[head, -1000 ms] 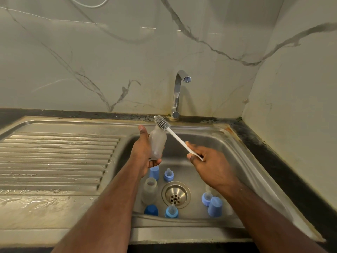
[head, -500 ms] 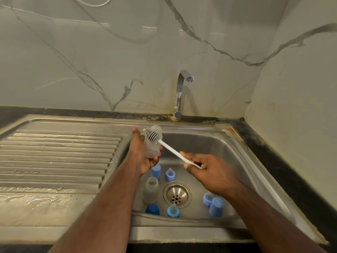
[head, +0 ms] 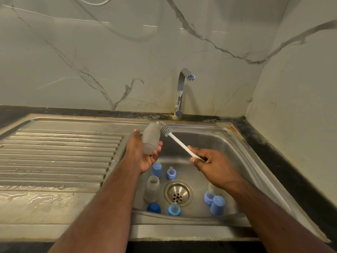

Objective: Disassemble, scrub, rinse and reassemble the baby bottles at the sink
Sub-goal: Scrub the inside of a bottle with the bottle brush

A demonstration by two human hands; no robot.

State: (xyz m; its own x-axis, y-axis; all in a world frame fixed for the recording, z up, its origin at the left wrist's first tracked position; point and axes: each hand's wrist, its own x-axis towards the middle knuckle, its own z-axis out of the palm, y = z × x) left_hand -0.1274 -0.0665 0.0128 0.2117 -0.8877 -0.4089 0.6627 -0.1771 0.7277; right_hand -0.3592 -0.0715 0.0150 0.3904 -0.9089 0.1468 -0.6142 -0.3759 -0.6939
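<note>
My left hand (head: 141, 154) grips a frosted clear bottle body (head: 150, 138) over the left of the basin, tilted with its mouth pointing up and away. My right hand (head: 211, 163) pinches the white handle of a bottle brush (head: 179, 143); its grey bristle head (head: 164, 130) lies at the bottle's mouth, outside the bottle. Down in the sink (head: 228, 143) a second frosted bottle body (head: 152, 189) stands upright left of the drain (head: 178, 193). Around the drain stand several blue parts: caps (head: 156, 169) (head: 217, 205), a dark blue cap (head: 153, 207), and teat collars (head: 171, 173) (head: 174, 209) (head: 209, 197).
A chrome tap (head: 180, 92) rises behind the basin with no water running. The ribbed steel drainboard (head: 54, 157) lies to the left, wet near its front. Marble walls close in behind and on the right, with a black counter edge (head: 284, 157) between sink and wall.
The brush head was inside the bottle half a second ago; it now sits out at the mouth again. Both hands rose slightly.
</note>
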